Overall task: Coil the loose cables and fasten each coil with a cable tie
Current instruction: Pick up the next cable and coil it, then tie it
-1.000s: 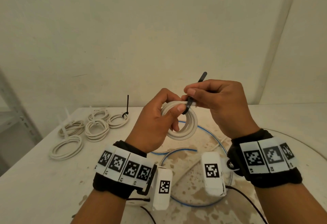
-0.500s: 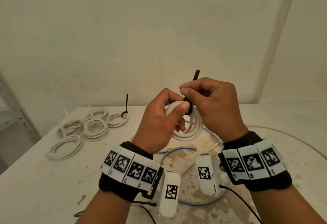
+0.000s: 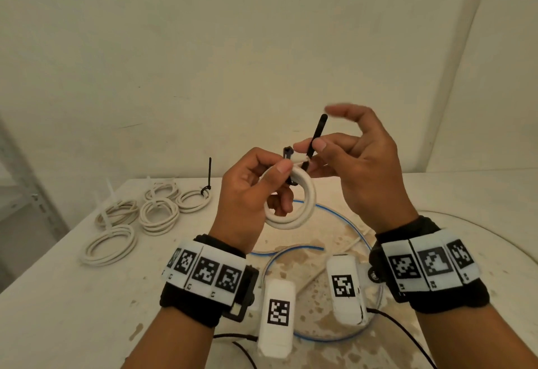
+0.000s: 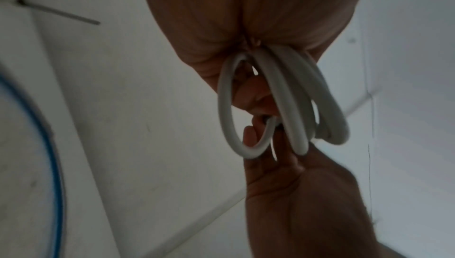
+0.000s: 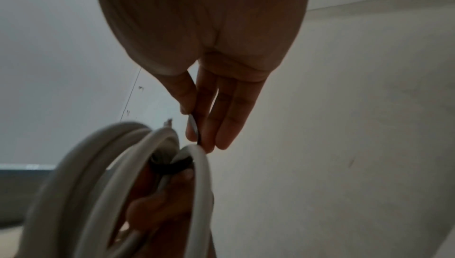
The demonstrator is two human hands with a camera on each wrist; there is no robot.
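The white coil (image 3: pixel 291 205) was held up above the counter (image 3: pixel 58 296), between the two hands and roughly at the middle of the head view. A black cable tie (image 3: pixel 316 138) passed around its top strands; the tie's square head (image 3: pixel 287 153) stood free beside the left thumb, and the tail pointed upward, not yet threaded through that head as far as could be seen. The left hand (image 3: pixel 253 191) gripped the coil, thumb over the strands and fingers through the loop. The right hand (image 3: pixel 358 170) pinched the tie's tail between thumb and a finger, its remaining fingers extended. In judgement, this coil was wound but not yet fastened: threading and pulling tight remained. At the far left of the counter lay five finished coils (image 3: pixel 158 214), one with a black tie (image 3: pixel 209 176) standing upright, the others apparently bound with pale ties. A loose blue-edged cable (image 3: pixel 329 211) still lay uncoiled on the counter beneath the hands, so further work was outstanding.
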